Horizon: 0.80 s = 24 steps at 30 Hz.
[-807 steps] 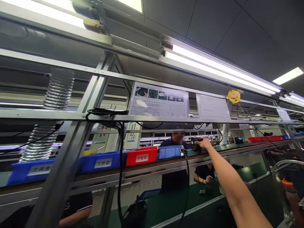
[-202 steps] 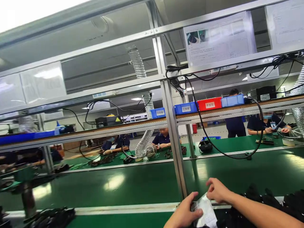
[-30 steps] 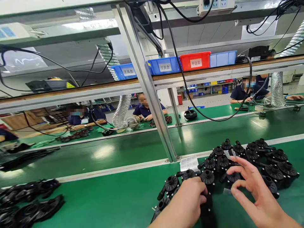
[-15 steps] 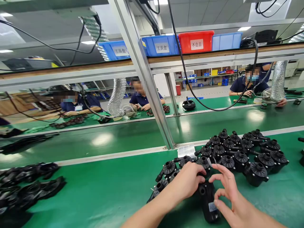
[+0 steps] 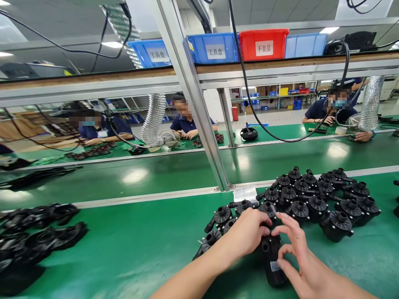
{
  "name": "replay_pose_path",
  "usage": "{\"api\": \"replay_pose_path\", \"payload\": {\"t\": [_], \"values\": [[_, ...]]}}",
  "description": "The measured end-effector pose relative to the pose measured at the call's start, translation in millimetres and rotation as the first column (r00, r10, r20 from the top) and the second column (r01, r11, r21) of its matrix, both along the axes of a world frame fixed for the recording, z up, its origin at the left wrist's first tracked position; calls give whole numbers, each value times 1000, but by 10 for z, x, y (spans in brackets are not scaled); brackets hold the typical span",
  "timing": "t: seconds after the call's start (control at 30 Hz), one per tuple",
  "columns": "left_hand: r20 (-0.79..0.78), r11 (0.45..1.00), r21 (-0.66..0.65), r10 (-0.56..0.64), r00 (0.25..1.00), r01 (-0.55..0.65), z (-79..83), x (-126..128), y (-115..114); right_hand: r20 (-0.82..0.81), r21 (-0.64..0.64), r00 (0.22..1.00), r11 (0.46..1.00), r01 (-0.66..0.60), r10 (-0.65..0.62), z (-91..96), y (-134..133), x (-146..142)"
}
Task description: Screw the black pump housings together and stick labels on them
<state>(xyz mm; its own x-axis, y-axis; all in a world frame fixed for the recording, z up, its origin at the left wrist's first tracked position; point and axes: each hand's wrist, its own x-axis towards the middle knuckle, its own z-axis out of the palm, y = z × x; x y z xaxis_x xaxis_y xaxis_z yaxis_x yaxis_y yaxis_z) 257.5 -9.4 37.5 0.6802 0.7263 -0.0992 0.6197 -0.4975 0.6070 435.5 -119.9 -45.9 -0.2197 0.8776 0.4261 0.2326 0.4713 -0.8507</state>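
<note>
A black plastic pump body (image 5: 273, 261) lies on its side on the green mat, a small white label on its flank. My left hand (image 5: 246, 233) is closed over its upper end. My right hand (image 5: 296, 255) presses the thumb and a finger onto the label, the other fingers spread. Just behind stand several similar black pump bodies (image 5: 314, 199), upright in a cluster. A small white sheet of labels (image 5: 246, 194) lies by the foot of the frame post.
A slanted aluminium post (image 5: 199, 120) rises behind the hands. Black parts (image 5: 34, 236) are heaped at the left. Beyond the green conveyor belt (image 5: 140, 182) other people sit working. Blue bins and a red bin (image 5: 263, 43) stand on the upper shelf.
My right hand has come in from spread above the parts to press a label onto the lying pump body. The left hand keeps its hold. The view has tilted down slightly.
</note>
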Motion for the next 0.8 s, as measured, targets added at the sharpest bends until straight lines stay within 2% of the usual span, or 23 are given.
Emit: {"api": "replay_pose_path", "payload": {"t": [0.33, 0.43, 0.53, 0.6, 0.67, 0.73, 0.8], "values": [[-1, 1000, 9, -3, 1000, 3, 12, -3, -3, 95, 117, 995, 993, 11, -23, -62, 12, 0], [-30, 1000, 27, 8, 1000, -8, 10, 5, -4, 168, 238, 985, 971, 4, -45, -104, 0, 14], [-57, 999, 27, 27, 998, -25, 4, 3, -1, 222, 382, 964, 923, 49, -143, -130, -23, 67], [-62, 1000, 9, 25, 998, -24, 17, 0, -2, 215, 325, 953, 936, 137, -215, -142, -31, 114], [-61, 1000, 0, 27, 998, -27, 51, 5, -20, 168, 157, 959, 967, 202, -227, -164, -20, 136], [-59, 999, 19, 28, 998, -27, 93, 20, -75, 123, 5, 973, 981, 195, -195, -205, 10, 102], [-73, 998, 68, 5, 997, 0, 119, 38, -181, 119, -24, 976, 982, 186, -182, -272, 42, 18]]}}
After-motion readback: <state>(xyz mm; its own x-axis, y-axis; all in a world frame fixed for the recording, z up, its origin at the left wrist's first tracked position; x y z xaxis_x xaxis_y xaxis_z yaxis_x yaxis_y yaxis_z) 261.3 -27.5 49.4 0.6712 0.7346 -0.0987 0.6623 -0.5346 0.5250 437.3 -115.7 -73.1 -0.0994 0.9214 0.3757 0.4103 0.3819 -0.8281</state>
